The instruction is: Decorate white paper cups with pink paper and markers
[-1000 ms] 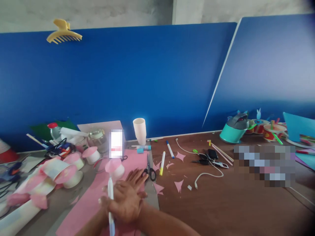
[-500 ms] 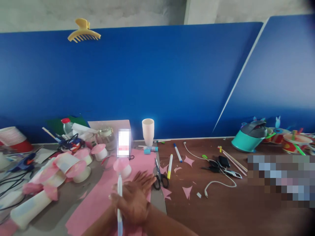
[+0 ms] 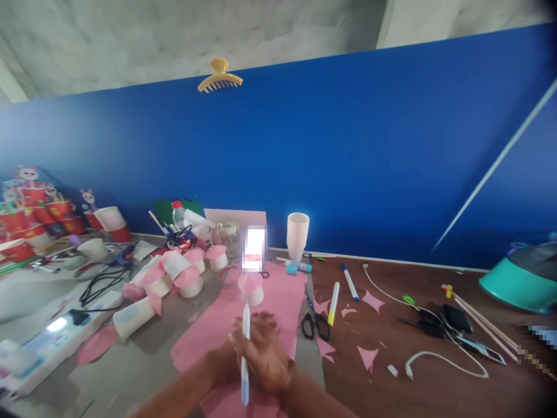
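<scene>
My right hand (image 3: 270,357) is closed around a white marker (image 3: 245,354) with a pale blue end, which stands nearly upright. Beneath it lies my left hand (image 3: 266,319), its wrist crossing under the right; only some of its fingers show, and they look laid out over the paper. Both hands rest above a large pink paper sheet (image 3: 278,296). Just beyond them sits a small white cup with a pink paper top (image 3: 251,290). Black-handled scissors (image 3: 314,319) lie to the right of the hands.
A blurred bright phone (image 3: 255,248) and stacked white cups (image 3: 297,235) stand behind. Pink-and-white cup pieces (image 3: 178,273) and a power strip (image 3: 61,337) are at left. Markers (image 3: 333,303), pink scraps (image 3: 368,357), a white cable (image 3: 444,354) and a teal container (image 3: 513,281) lie to the right.
The view has swung left, bringing red cups and the power strip into sight. My left hand's fingers, spread out past the right hand before, now show less. The marker stays in my right hand.
</scene>
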`<act>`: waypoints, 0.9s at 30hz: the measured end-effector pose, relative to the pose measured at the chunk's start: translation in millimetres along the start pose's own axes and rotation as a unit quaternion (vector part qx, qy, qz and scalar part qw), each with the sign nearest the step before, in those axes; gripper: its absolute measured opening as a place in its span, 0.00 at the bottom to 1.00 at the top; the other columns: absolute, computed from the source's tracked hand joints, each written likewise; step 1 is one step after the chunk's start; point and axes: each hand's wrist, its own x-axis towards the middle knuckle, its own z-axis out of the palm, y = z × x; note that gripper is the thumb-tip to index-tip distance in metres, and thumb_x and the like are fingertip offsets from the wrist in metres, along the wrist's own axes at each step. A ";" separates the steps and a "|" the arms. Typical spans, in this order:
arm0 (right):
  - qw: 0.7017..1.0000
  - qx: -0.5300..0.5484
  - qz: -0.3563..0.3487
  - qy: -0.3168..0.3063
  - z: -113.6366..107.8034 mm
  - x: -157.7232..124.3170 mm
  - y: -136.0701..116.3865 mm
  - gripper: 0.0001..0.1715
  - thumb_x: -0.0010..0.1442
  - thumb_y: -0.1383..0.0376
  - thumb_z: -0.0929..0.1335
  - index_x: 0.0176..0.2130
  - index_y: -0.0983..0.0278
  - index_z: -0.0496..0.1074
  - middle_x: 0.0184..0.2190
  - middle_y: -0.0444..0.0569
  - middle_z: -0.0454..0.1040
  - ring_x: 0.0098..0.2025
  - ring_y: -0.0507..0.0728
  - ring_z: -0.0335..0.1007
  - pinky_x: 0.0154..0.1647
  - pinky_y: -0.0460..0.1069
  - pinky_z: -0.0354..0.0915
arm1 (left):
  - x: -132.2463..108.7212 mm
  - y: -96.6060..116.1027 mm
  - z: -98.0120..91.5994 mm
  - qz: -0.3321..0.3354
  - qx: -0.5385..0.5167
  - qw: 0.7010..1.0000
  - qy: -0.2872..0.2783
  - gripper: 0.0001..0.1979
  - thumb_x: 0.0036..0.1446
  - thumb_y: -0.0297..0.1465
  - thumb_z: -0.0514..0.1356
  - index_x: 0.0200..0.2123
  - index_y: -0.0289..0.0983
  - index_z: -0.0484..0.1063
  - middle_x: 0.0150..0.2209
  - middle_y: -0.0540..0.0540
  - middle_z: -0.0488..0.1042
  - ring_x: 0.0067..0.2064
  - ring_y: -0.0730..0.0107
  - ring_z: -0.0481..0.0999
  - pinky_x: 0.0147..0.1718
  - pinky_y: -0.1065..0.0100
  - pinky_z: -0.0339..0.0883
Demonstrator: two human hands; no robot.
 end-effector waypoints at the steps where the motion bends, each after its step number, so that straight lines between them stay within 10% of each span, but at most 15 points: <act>1: 1.000 0.005 -0.003 0.014 -1.3 1.2 0.5 0.26 0.64 0.68 0.62 0.60 0.64 0.64 0.50 0.59 0.79 0.46 0.63 0.78 0.45 0.59 0.77 | -9.1 -6.2 -11.1 0.038 -0.015 0.999 -0.025 0.22 0.66 0.28 0.47 0.47 0.41 0.81 0.39 0.43 0.84 0.46 0.56 0.84 0.47 0.61 0.78; 6: 0.997 0.028 0.062 0.037 -8.2 6.6 4.4 0.31 0.63 0.74 0.61 0.64 0.62 0.61 0.47 0.57 0.79 0.42 0.62 0.79 0.42 0.57 0.78 | -63.7 -37.6 -46.6 0.073 -0.009 0.996 -0.047 0.25 0.68 0.38 0.56 0.67 0.44 0.65 0.65 0.40 0.72 0.66 0.49 0.70 0.67 0.48 0.62; 14: 0.992 -0.006 0.113 0.056 -8.6 -0.5 10.1 0.33 0.64 0.74 0.61 0.66 0.59 0.60 0.47 0.58 0.79 0.43 0.65 0.78 0.40 0.60 0.78 | -97.2 -60.4 -23.9 0.055 0.056 0.997 -0.008 0.36 0.69 0.47 0.53 0.74 0.50 0.43 0.71 0.42 0.60 0.72 0.47 0.59 0.67 0.44 0.57; 27: 0.989 -0.028 0.138 0.050 -10.1 0.3 15.6 0.30 0.62 0.75 0.61 0.62 0.59 0.62 0.46 0.55 0.79 0.41 0.62 0.77 0.41 0.57 0.76 | -65.5 -13.3 -20.9 -0.038 0.029 0.999 0.019 0.26 0.62 0.39 0.60 0.62 0.44 0.72 0.64 0.38 0.72 0.63 0.38 0.73 0.58 0.47 0.73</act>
